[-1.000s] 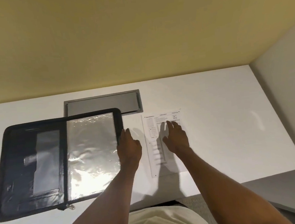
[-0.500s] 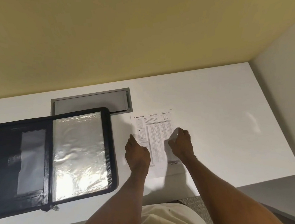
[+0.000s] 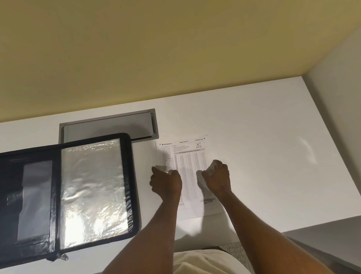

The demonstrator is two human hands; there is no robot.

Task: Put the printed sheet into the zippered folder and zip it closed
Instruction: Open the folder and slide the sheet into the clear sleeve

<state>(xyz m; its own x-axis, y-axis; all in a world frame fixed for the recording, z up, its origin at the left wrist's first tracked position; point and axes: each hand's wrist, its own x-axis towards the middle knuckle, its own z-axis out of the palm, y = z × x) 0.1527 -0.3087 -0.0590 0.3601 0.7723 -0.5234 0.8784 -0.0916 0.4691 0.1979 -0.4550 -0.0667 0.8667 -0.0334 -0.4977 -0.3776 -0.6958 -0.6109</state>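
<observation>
The printed sheet (image 3: 188, 157), a white form with rows of small marks, lies on the white table just right of the folder. My left hand (image 3: 166, 182) is curled on the sheet's left edge, which curls up at my fingertips. My right hand (image 3: 217, 177) pinches the right edge, and a bit of white paper shows between its fingers. The black zippered folder (image 3: 129, 184) lies open flat at the left, with a shiny clear plastic sleeve (image 3: 93, 191) on its right half. Its zipper pull (image 3: 62, 256) hangs at the near edge.
A grey recessed hatch (image 3: 109, 127) is set into the table (image 3: 274, 162) behind the folder. A yellow wall runs along the back and a grey partition (image 3: 351, 123) closes the right side. The table's front edge is just before my lap.
My hands went from lying flat on the sheet to curling onto its left and right edges. The edges have started to lift.
</observation>
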